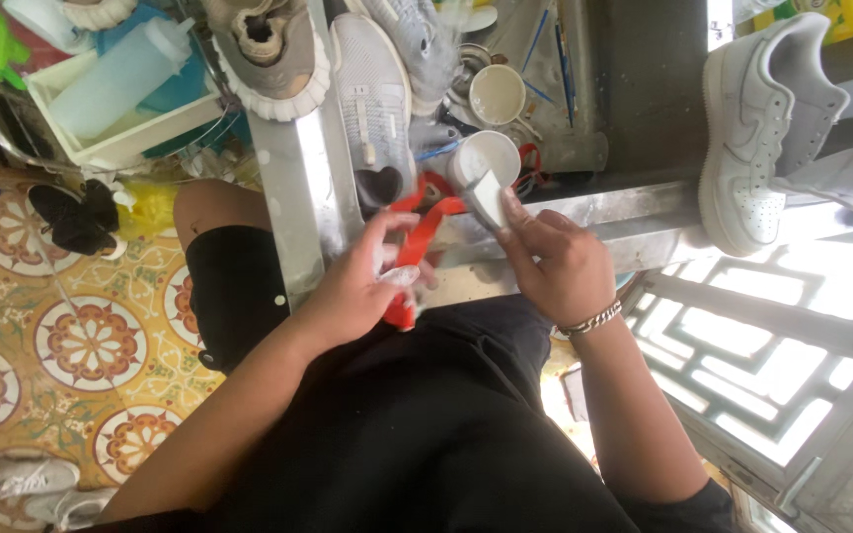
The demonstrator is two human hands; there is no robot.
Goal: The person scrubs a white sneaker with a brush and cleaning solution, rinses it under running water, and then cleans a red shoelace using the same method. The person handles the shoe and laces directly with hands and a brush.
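Left hand [352, 286] pinches a limp, light red strap [417, 247] against the bench [644, 232], while the right hand [555, 262] grips a small, stiff white block [486, 197] by its end.

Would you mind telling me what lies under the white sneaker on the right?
The white sneaker rests on the metal bench, its toe over the edge. A white insole lies beside it. Whatever is under its sole is covered.

Patterned floral floor tiles [81, 345], steel workbench [584, 212], white window grille [792, 365] on the right, bright daylight
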